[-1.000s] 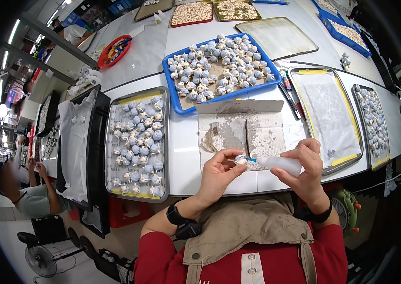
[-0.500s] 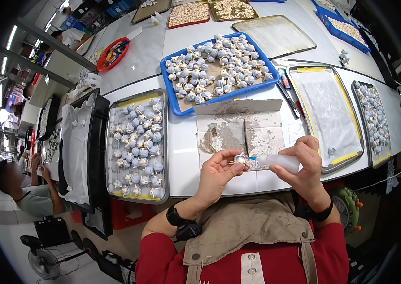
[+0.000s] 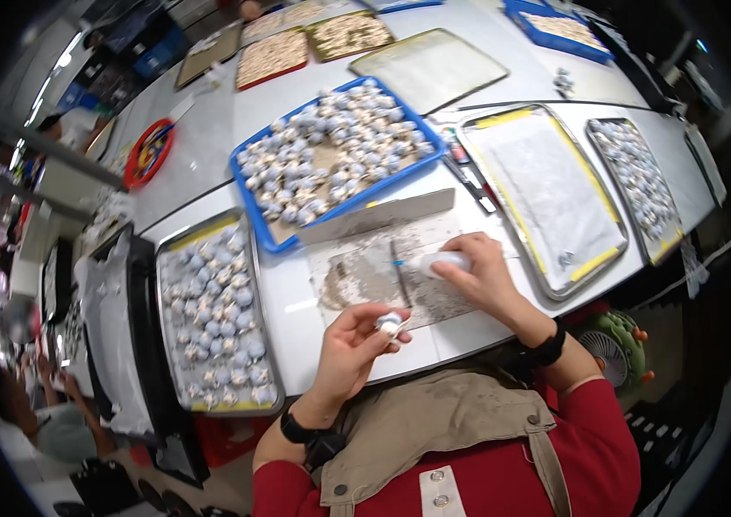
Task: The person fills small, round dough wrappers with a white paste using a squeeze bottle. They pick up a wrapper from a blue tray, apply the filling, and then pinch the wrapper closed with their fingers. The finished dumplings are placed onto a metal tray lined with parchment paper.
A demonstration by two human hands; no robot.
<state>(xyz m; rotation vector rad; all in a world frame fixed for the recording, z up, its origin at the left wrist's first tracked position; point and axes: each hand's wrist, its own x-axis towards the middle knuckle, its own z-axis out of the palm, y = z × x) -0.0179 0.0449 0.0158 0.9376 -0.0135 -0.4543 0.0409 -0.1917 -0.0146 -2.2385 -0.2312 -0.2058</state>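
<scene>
Between the fingertips of my left hand (image 3: 350,349) is a small blue-and-cream figurine (image 3: 390,324), held just off the near edge of the worktable. My right hand (image 3: 488,277) is closed round a translucent white squeeze bottle (image 3: 445,263). Its thin blue nozzle points left, over the stained cardboard (image 3: 360,277), well apart from the figurine. Behind the cardboard, a blue tray (image 3: 278,246) bears many similar figurines. More of them fill the metal tray (image 3: 264,332) on my left.
A metal tray lined with white paper (image 3: 546,185) lies on the right, one small figurine in its near corner. Beyond it is a narrow full tray (image 3: 641,185). Pens (image 3: 479,191) lie beside the cardboard. Far left are a red basin (image 3: 134,177) and a seated person (image 3: 64,431).
The nozzle has come away from the figurine as my right hand carried the bottle farther over the cardboard. My left hand has drawn nearer to me with the figurine. The view has shifted.
</scene>
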